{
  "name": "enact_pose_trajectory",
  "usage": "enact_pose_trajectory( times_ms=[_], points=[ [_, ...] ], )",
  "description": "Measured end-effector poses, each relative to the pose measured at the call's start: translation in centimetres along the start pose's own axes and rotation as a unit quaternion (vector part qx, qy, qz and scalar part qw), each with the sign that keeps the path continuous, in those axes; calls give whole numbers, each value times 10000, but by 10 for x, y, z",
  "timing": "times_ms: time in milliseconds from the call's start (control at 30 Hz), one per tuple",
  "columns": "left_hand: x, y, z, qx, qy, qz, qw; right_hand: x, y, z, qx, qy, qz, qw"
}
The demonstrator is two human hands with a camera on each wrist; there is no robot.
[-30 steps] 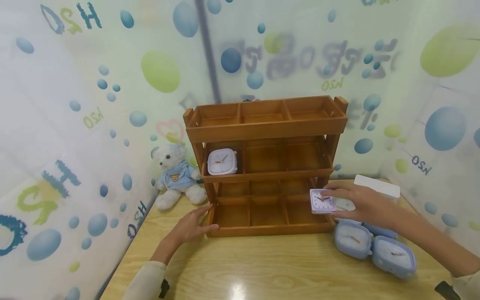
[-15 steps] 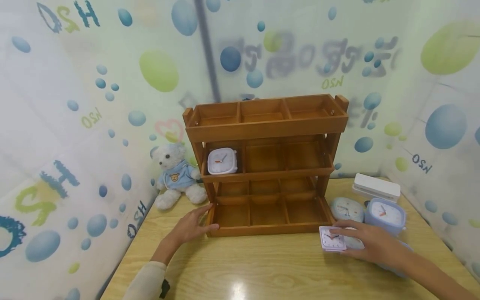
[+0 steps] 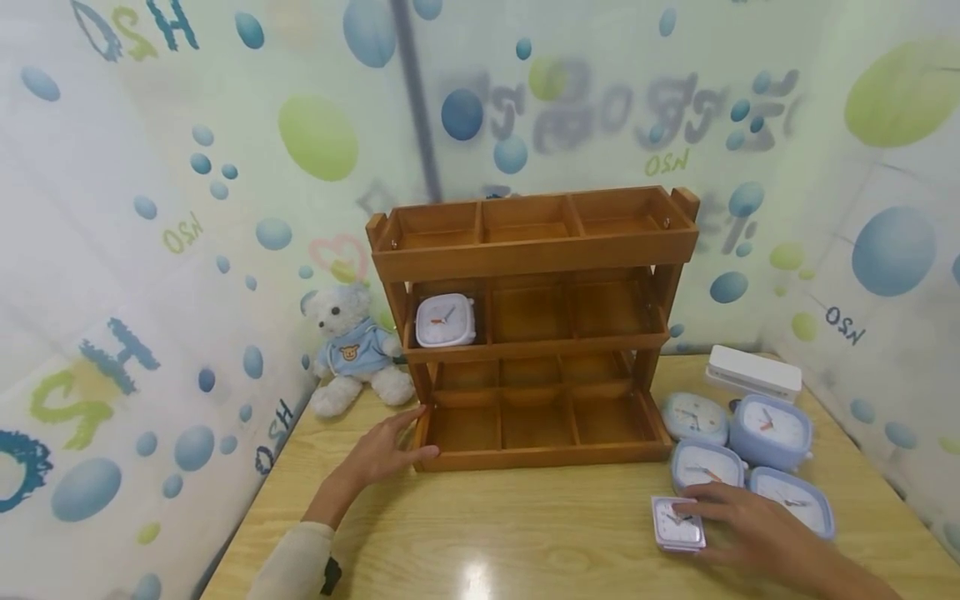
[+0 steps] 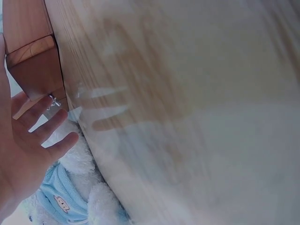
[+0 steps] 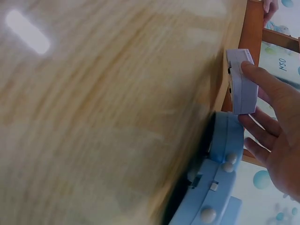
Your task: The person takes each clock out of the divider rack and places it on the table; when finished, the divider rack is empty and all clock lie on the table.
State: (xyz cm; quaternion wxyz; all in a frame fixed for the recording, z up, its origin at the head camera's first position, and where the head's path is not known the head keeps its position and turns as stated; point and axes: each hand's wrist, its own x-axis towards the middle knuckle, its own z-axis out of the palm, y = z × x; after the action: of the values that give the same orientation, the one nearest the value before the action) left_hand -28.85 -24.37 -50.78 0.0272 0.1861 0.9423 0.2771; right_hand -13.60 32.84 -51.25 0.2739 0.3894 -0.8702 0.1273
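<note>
My right hand (image 3: 761,533) pinches a small square lilac alarm clock (image 3: 678,529) low over the front right of the table. In the right wrist view the thumb presses one side of this clock (image 5: 243,86) and fingertips touch the opposite side. My left hand (image 3: 381,454) touches the lower left corner of a three-tier wooden shelf (image 3: 540,457), its fingers spread. A white alarm clock (image 3: 445,321) stands in the left compartment of the middle tier. Just behind the right hand are two blue alarm clocks (image 3: 707,468) (image 3: 793,502).
A pale green rounded clock (image 3: 694,418) and a taller blue alarm clock (image 3: 772,432) stand right of the shelf. Behind them lies a long white box (image 3: 753,372). A white teddy bear (image 3: 354,350) in a blue hoodie sits at the left. Patterned walls enclose the table (image 3: 420,542).
My right hand has brought the lilac clock from beside the shelf's lower right end toward the table's front, uncovering the clocks behind. The left hand has stayed at the shelf corner.
</note>
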Motion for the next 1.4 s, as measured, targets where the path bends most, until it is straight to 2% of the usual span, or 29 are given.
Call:
enact_pose_trajectory(
  times_ms=[267,633,833,1000,1167,1400],
  points=[
    [1,0,1,-1,43,72,10000,-8,3,3,16,260,-140,9996],
    [0,1,-1,-54,12,28,10000,-6,3,2,233,66,-219,9995],
    [-1,1,-1,18,20,20,10000,-4,0,1,134,-39,-78,9999],
    [-1,1,-1,-12,0,14,10000,0,-3,-2,37,-258,279,9993],
    [-1,0,-1,4,8,10,10000,13,-4,-8,38,-597,560,9966],
    [0,1,1,-94,14,14,10000,61,0,-21,160,-873,342,9955]
  ],
)
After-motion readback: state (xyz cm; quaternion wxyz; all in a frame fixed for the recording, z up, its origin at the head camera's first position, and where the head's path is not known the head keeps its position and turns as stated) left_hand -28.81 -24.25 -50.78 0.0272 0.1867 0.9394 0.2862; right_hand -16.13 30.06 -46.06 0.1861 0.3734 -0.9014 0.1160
